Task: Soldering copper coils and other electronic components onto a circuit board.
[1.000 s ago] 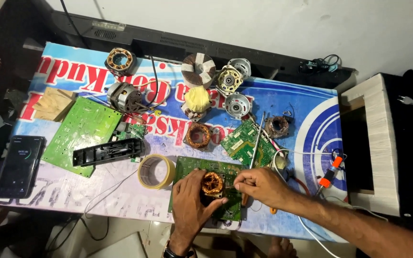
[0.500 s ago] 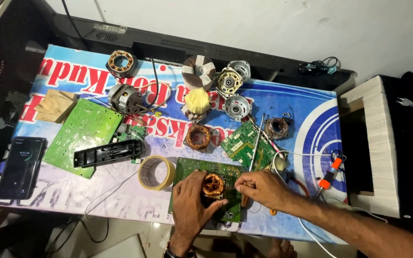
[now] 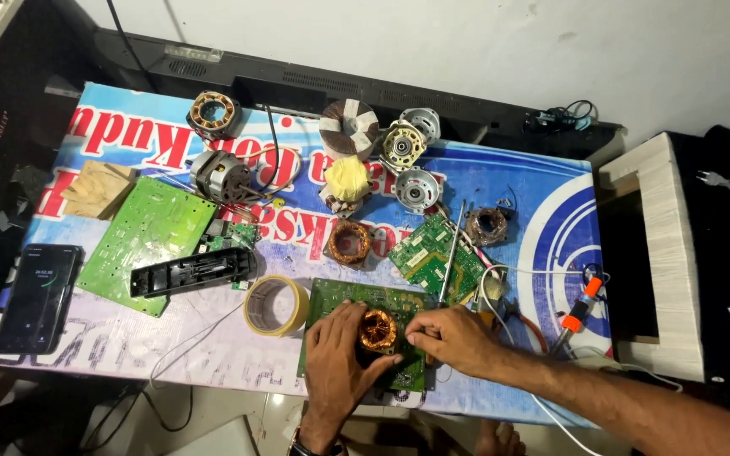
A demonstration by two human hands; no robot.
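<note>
While both hands meet at the lower centre of the frame, the copper coil point(image 3: 378, 328) sits on the green circuit board point(image 3: 365, 300) that lies at the near edge of the table point(image 3: 551, 211). The left hand point(image 3: 340, 359) curls around the coil's lower left side, fingers bent and pressed against it, seemingly to steady it on the board. The right hand point(image 3: 454, 338) reaches in from the lower right, its fingertips drawn together just beside the coil's right edge (whether they pinch a wire or a lead cannot be told at this size).

A roll of tape point(image 3: 276, 306) lies just left of the board; a black phone point(image 3: 35, 297) rests at the left edge of the table, well apart from the work. Motor parts and wound stators are spread across the upper half of the table, and a second, larger green board point(image 3: 145, 236) lies at the left. An orange-handled tool point(image 3: 580, 308) rests at right, near the right forearm.

Compared with the frames a second and half a second ago, hands, coil and board keep nearly the same positions; only the camera's framing shifts slightly.
</note>
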